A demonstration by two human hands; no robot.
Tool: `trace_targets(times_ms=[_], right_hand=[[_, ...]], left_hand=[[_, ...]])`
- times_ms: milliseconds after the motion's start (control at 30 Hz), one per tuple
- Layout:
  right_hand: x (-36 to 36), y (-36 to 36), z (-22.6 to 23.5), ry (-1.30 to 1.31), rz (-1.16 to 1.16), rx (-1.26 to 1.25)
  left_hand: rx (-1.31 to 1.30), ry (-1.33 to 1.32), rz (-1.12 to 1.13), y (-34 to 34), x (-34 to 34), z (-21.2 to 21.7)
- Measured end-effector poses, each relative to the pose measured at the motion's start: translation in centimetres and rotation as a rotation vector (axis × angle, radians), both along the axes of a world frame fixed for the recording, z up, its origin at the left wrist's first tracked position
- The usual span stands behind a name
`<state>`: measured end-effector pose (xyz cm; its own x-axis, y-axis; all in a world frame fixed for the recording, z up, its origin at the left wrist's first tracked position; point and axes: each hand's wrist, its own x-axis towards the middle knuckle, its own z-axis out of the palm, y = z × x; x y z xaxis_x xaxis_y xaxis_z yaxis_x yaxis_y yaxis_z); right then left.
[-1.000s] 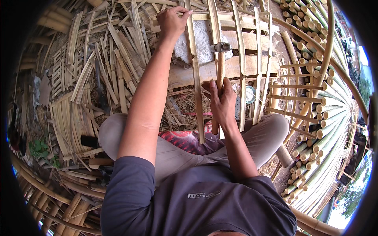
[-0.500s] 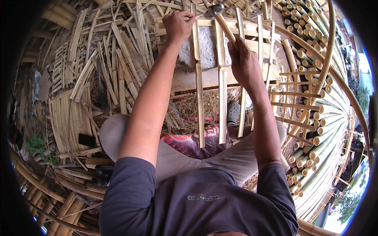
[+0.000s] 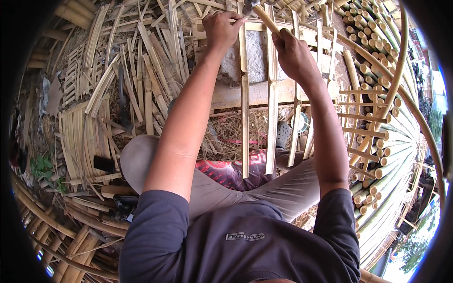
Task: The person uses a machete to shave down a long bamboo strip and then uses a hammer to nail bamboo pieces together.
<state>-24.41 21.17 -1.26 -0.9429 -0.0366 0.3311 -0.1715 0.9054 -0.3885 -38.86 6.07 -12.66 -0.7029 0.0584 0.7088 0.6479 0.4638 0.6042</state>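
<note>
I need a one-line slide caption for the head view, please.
Seated person's left hand steadies a bamboo slat while the right hand grips a wooden tool handle.

hands (image 3: 222, 28) gripping bamboo slats (image 3: 244, 118), perhaps hammer (image 3: 264, 16)

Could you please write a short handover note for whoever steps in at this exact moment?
Left hand: closed at the top end of a bamboo slat, holding it against the upper crossbar of the frame.
Right hand: gripping a wooden-handled tool, apparently a hammer, raised near the slat tops; its head is at the picture's edge and hard to see.
Things: several upright slats lie across the crossbars, over the lap. Loose bamboo strips lie to the left, bamboo poles to the right.
Done: slats laid out on the frame.
Left: which slats are already fastened cannot be seen.
</note>
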Motion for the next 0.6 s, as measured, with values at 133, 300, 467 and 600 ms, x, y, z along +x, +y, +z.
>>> trace_targets(times_ms=[133, 300, 467, 600], right_hand=[[0.6, -0.8, 1.7, 0.109, -0.023, -0.093], [0.4, -0.9, 0.2, 0.064, -0.048, -0.059], [0.6, -1.1, -0.8, -0.016, -0.076, -0.053], [0.7, -1.4, 0.1, 0.12, -0.081, -0.074]], left_hand=[[-0.065, -0.094, -0.003, -0.1, 0.4, 0.7], [-0.054, -0.032, 0.023, 0.1, 0.3, 0.6], [0.023, 0.083, -0.003, -0.3, -0.3, -0.3], [-0.058, -0.107, 0.001, 0.2, 0.4, 0.5]])
